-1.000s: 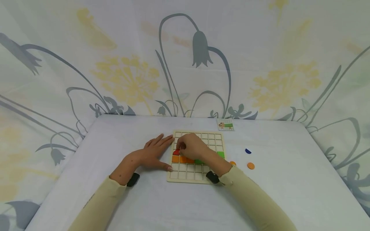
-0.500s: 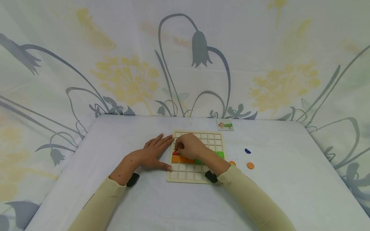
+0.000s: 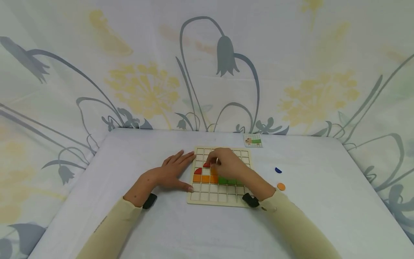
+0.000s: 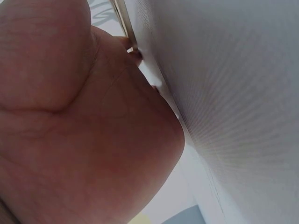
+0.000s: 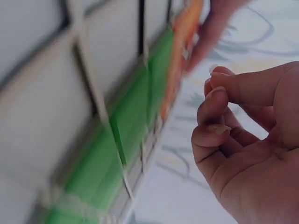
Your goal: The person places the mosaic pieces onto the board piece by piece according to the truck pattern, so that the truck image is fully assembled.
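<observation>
Left hand lies flat on worktop w/ fingers straight vs grid board's left edge, prob. steadying it, while right hand's grip pinches red piece over board's upper-middle squares.

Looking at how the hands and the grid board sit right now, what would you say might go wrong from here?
1. The right hand hovers over the grid board with a red piece at its fingertips; a small slip might seat it crooked or in the wrong cell.
2. Its forearm crosses the green pieces, so a sweep may dislodge them.
3. The left hand only rests at the board's edge, so the board might slide.
</observation>
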Demonstrator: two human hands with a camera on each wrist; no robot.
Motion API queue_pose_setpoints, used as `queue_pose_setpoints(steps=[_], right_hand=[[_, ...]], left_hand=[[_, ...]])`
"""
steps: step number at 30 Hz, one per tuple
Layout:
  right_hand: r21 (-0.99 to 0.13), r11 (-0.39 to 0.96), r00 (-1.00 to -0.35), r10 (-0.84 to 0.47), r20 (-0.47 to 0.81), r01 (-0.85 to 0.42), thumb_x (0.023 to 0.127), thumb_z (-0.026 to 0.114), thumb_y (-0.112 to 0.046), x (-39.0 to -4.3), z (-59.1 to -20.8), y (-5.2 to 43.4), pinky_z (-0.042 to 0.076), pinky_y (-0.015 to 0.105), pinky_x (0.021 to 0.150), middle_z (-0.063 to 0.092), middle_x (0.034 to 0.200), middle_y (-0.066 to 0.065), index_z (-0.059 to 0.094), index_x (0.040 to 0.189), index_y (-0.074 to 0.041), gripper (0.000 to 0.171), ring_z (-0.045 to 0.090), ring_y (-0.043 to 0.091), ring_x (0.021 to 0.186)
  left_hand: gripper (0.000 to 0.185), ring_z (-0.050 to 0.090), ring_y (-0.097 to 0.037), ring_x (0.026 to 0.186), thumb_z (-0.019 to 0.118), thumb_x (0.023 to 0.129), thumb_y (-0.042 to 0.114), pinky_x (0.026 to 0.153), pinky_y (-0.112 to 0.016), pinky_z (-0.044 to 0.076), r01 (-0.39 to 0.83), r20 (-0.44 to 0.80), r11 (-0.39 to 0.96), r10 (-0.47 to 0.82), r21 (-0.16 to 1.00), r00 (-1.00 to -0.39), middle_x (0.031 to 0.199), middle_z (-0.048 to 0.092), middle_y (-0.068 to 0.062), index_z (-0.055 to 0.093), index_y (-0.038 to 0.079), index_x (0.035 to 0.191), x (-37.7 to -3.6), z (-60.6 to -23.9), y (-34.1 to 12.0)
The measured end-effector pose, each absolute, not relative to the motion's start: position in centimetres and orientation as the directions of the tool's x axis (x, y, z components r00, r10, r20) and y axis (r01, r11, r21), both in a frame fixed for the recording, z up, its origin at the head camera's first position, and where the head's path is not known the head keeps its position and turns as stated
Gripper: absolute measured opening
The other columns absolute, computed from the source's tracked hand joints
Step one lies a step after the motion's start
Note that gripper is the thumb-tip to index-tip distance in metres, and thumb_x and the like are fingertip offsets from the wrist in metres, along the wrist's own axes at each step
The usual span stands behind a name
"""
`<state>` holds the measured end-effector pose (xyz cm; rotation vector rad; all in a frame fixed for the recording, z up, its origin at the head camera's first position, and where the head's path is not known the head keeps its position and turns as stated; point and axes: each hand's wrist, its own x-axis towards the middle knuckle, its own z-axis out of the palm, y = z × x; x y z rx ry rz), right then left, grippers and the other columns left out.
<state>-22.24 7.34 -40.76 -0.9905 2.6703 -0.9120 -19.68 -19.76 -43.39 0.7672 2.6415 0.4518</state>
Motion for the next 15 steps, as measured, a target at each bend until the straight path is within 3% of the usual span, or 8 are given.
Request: queue_pose_setpoints(steps=[7,15], right_hand=[[-0.591,0.671,-0.856,-0.513,0.067,-0.449,0.102,0.067,-0.003,-21.9,-39.0,13.8,0.053,0.035,0.071,0.072,0.094,0.002,0.078,0.106,-0.005,0.012,0.060,0.016,0.074],[-0.533,0.795,-0.943,-0.333,0.018,-0.291,0.099,0.068,-0.005,-22.2,-40.8,21.5,0.051,0.035,0.071,0.072,0.096,0.007,0.077,0.103,-0.005,0.009,0.061,0.021,0.080]], left_hand=[[0.121,-0.006,-0.038,0.164,0.080,0.087,0.065,0.128,-0.065,0.008,0.435,-0.245,0.810,0.548,0.395,-0.800,0.180,0.005,-0.003,0.011,0.016,0.173,-19.8,-43.6,-19.5],[0.122,-0.008,-0.034,0.165,0.079,0.086,0.067,0.130,-0.061,0.006,0.415,-0.267,0.823,0.531,0.388,-0.804,0.180,0.003,0.000,0.008,0.019,0.173,-19.8,-43.8,-19.4]])
